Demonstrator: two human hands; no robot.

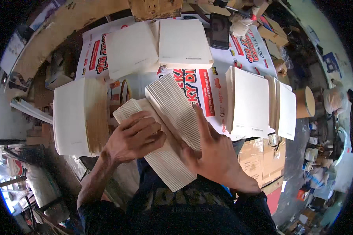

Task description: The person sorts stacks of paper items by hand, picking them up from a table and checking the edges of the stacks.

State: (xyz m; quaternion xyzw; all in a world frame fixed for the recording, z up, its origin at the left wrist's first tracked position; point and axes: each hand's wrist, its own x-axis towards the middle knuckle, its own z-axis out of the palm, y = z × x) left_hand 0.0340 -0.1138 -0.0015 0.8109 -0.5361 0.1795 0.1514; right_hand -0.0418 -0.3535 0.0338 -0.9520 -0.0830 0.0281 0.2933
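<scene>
The left hand (134, 138), fingers curled, grips the left ridged stack (169, 169); the right hand (217, 156) clasps the right ridged stack (172, 96) between thumb and forefinger. Red-and-black lettering marks the printed sheet (222, 64).

White paper stacks (184, 41) lie on a printed sheet (220, 92).

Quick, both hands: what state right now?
Left hand: fingers curled, on the left ribbed paper stack; grip cannot be told.
Right hand: partly open, index finger extended along the right ribbed paper stack; grip cannot be told.
</scene>
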